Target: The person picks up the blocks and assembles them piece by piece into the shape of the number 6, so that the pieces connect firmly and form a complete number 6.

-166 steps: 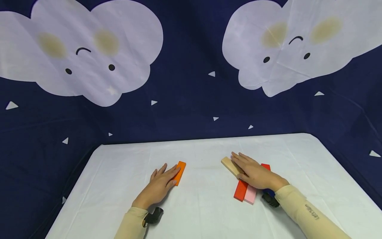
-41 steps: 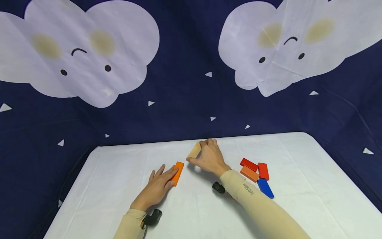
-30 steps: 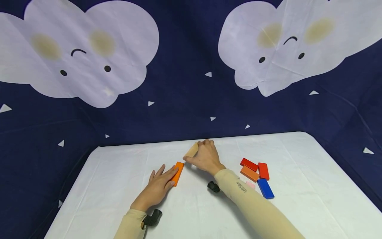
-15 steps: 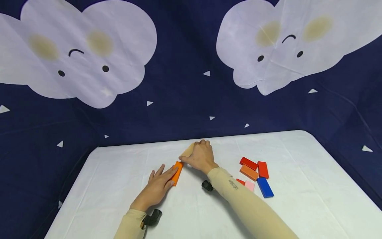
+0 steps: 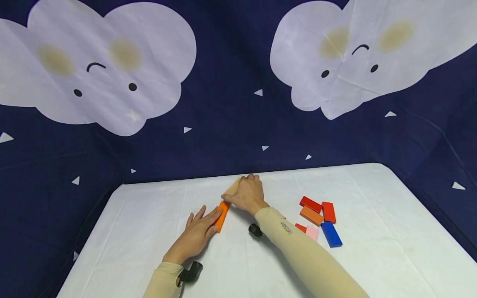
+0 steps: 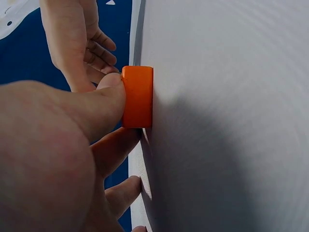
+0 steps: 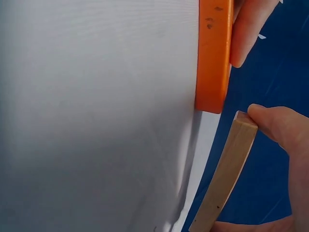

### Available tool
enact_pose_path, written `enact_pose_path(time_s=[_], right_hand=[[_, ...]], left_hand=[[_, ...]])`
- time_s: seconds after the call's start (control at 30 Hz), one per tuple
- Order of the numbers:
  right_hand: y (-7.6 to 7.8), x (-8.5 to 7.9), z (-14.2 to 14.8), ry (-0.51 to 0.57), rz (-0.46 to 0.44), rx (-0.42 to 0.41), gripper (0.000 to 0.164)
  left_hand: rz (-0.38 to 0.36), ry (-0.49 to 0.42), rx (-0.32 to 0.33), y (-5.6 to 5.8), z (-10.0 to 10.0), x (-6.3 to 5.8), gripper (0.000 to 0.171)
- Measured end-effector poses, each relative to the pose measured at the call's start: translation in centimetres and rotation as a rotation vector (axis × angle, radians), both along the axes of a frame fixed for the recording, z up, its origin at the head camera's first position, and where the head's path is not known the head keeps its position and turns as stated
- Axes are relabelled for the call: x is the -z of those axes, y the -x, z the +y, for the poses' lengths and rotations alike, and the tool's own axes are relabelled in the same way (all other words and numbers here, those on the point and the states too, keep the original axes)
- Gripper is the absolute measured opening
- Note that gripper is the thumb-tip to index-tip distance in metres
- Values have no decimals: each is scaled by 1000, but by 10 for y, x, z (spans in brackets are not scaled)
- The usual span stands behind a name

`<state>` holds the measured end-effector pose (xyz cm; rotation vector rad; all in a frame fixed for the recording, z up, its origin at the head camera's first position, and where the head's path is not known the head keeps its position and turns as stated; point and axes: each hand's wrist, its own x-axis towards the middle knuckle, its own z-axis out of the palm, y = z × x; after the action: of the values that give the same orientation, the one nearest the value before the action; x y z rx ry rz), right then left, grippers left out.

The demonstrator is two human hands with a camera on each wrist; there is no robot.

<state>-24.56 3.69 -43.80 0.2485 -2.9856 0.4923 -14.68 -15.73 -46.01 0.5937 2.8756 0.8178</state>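
Observation:
In the head view my left hand (image 5: pixel 191 240) lies over an orange wooden block (image 5: pixel 224 215) on the white table, its fingers nearly straight. Up close in the left wrist view, the left thumb touches the upper edge of that block (image 6: pixel 138 96). My right hand (image 5: pixel 247 192) pinches a plain wood-coloured block (image 5: pixel 232 187) between thumb and fingers, just beyond the orange block's far end. From the right wrist, this plain block (image 7: pixel 227 169) appears tilted and raised off the table, apart from the orange block (image 7: pixel 212 58).
To the right lie two red blocks (image 5: pixel 311 204) (image 5: pixel 328 212), a darker orange block (image 5: pixel 311 215), a blue block (image 5: pixel 331 234) and a pink block (image 5: pixel 311 232). Another red block (image 5: pixel 300 227) is partly hidden by the right sleeve (image 5: pixel 298 252). A dark blue cloud-print cloth (image 5: pixel 231 82) hangs behind the table.
My right hand has picked up the plain wood block from beside the other blocks and carried it left to the orange block's far end. My left hand has stayed put.

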Motion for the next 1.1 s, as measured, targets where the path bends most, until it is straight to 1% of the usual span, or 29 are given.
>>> enact_pose_path(time_s=[0.47, 0.73, 1.0, 1.1], right_hand=[[4, 7, 0, -24, -24, -24, 84], [3, 10, -1, -29, -40, -23, 84], [2, 8, -2, -46, -25, -34, 83], [1, 7, -1, -34, -40, -39, 82]], left_hand=[[3, -5, -6, 0, 0, 1, 49], [7, -14, -3, 0, 1, 0, 49], [10, -16, -1, 0, 1, 1, 49], [6, -13, 0, 0, 1, 1, 49]])
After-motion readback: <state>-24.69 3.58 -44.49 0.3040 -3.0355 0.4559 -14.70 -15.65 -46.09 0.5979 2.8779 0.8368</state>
